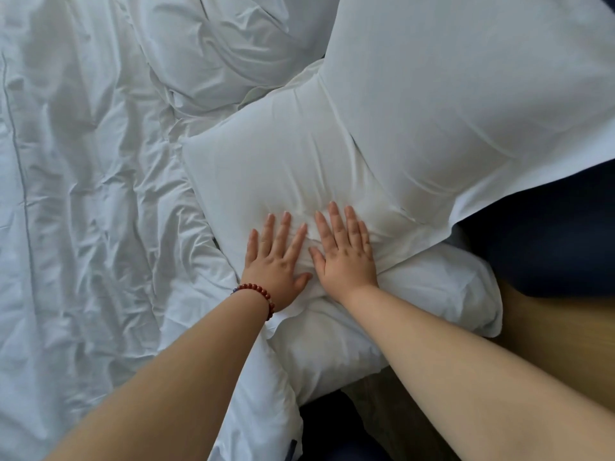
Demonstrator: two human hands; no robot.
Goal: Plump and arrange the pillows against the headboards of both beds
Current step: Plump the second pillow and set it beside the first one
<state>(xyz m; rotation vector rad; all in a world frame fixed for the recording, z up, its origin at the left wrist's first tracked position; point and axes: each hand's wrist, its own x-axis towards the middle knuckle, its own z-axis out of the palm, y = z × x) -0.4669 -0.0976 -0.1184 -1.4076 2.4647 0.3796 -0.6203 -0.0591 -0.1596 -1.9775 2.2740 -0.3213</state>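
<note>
- Nearest, a bottom pillow (432,294) lies at the bed's right edge, under the others.
- The left hand (278,261) and right hand (344,254) lie side by side on the middle pillow (266,174), fingers straight and spread, pressing it down; plumping looks under way.
- Beyond, a third pillow (466,78) overlaps it, askew; none looks neatly set yet.
- The duvet (83,194) is crumpled; the second bed is not visible.

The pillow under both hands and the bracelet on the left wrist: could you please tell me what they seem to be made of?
Pillow: white woven fabric cover, probably cotton, matte. It creases and dents under the left hand and right hand, so the filling looks soft. Bracelet: round, glossy dark-red beads, perhaps stone or glass; I cannot tell which.
</note>
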